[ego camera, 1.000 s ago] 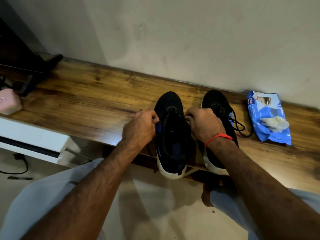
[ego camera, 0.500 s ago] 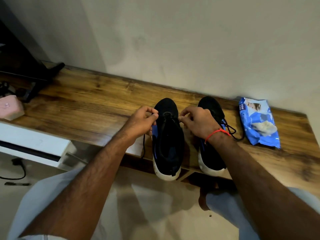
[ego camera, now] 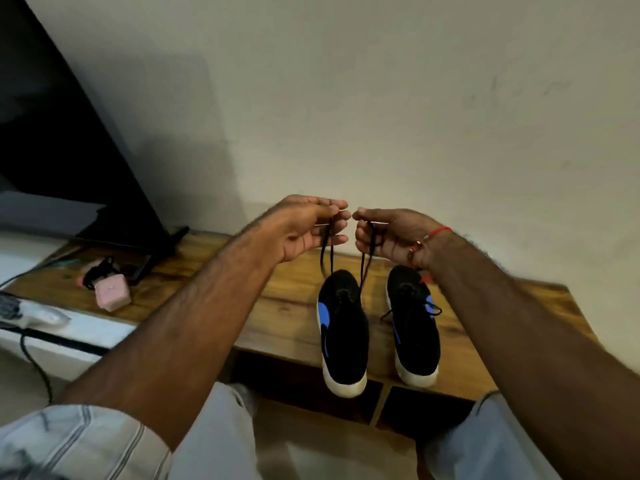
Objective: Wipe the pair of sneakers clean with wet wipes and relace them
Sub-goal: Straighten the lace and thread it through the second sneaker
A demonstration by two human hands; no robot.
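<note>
Two black sneakers with blue side marks and white soles stand side by side on the wooden bench [ego camera: 287,317], toes toward the wall. The left sneaker [ego camera: 343,327] has its heel over the bench's front edge. Its black lace [ego camera: 329,251] runs up in two strands from the toe end. My left hand [ego camera: 308,230] pinches one strand's end and my right hand [ego camera: 391,237] pinches the other, both raised above the shoe, fingertips almost touching. The right sneaker [ego camera: 414,327] keeps its lace, with loose ends lying at its sides. My right arm hides the wipes pack.
A pink box [ego camera: 112,294] and dark cables lie on the bench's left part, beside a black screen [ego camera: 62,150] leaning against the wall. A white unit [ego camera: 52,323] with cords sits lower left. My knees are below the bench's front edge.
Both hands rose from the left sneaker's eyelets to well above it, drawing the two lace ends upward. The camera tilted up and left, and my right arm now covers the wipes pack.
</note>
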